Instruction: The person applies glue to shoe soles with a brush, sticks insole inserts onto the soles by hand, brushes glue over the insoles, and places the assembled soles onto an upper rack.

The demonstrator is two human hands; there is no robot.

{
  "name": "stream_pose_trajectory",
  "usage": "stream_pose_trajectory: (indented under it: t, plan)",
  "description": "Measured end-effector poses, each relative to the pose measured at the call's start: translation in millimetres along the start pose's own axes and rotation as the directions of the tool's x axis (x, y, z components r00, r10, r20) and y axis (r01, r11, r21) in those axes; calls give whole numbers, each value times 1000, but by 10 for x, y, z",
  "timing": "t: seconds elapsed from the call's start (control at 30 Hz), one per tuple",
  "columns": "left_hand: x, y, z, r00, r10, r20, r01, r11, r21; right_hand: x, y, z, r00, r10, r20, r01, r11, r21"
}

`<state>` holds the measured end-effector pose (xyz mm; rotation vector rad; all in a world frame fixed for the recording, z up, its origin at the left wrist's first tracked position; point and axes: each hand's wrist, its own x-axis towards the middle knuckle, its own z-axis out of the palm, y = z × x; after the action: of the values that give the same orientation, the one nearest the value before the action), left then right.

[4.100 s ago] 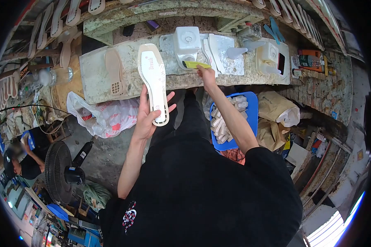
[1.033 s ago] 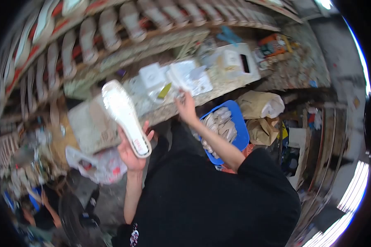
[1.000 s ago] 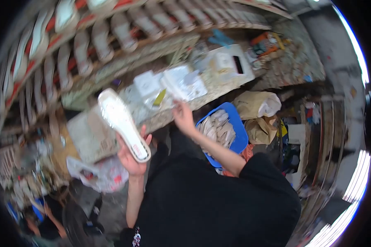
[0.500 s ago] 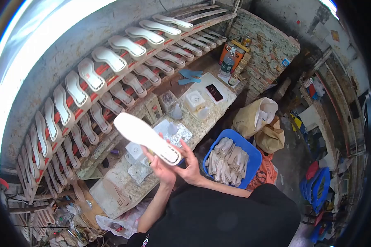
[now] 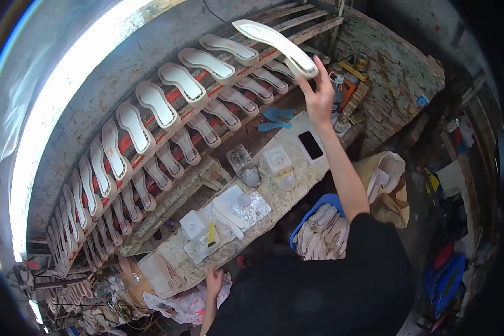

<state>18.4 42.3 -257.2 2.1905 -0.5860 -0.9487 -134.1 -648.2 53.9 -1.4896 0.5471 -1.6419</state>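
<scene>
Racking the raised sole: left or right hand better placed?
Right, most likely. The right hand already holds the sole by one end, raised beside the upper rack. The left hand is low, by the near edge of the bench, with no sole visible in it.

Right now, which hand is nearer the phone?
Right: in the picture the right hand, holding the sole, is just above the phone; the left hand is far off by the plastic bag.

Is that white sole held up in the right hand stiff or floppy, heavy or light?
Probably fairly stiff: the white sole seems to jut out without drooping, though the right hand grips only one end. Likely light, since one raised hand appears to support it.
</scene>
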Motion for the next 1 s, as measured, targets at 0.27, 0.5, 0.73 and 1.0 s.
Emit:
stream_pose_trajectory:
  t: [0.27,0.5,0.73,1.0]
  plan:
    - [-639,-1203,-128,992,19,-126,7,979,206,1112,1319,436,989,-15,147,63,942,-330]
    - [-512,-1103,80,916,371,-152,-298,884,361,1044,1421,439,984,-43,173,86,964,-250]
    - [-1261,-1396,497,910,-408,-74,404,912,-62,131,912,418,984,-170,-47,145,933,-329]
    - [-574,-1263,-1138,558,-86,-826,260,963,75,-4155,116,306,799,566,203,-497,812,-307]
